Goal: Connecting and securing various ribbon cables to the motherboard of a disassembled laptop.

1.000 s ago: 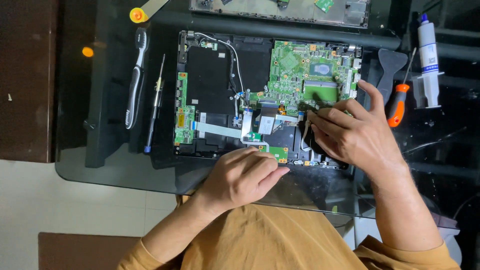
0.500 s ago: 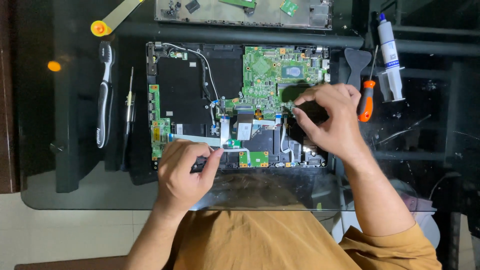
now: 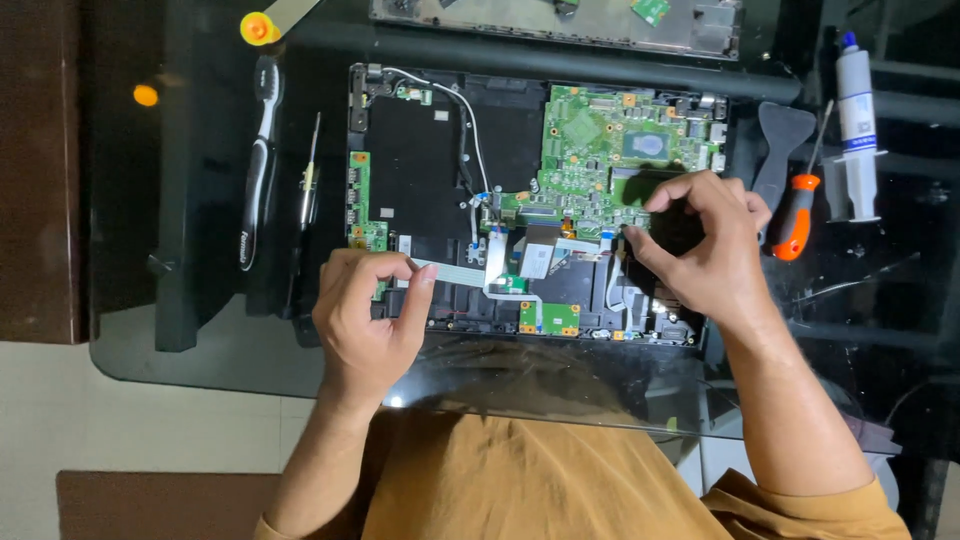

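Observation:
An opened laptop base lies on a dark glass table, showing a green motherboard, a small green side board and flat ribbon cables. My left hand rests at the base's lower left, its fingers pinching the end of a flat ribbon cable. My right hand sits over the lower right of the base, curled on a dark part beside the motherboard; the part is mostly hidden by the fingers.
A black-and-white toothbrush and a thin screwdriver lie left of the base. To the right are an orange-handled screwdriver, a black pry tool and a white syringe. Another laptop panel lies at the top.
My left hand shifted from the front edge to the lower left and took the ribbon cable's end. My right hand stayed at the lower right over the dark part.

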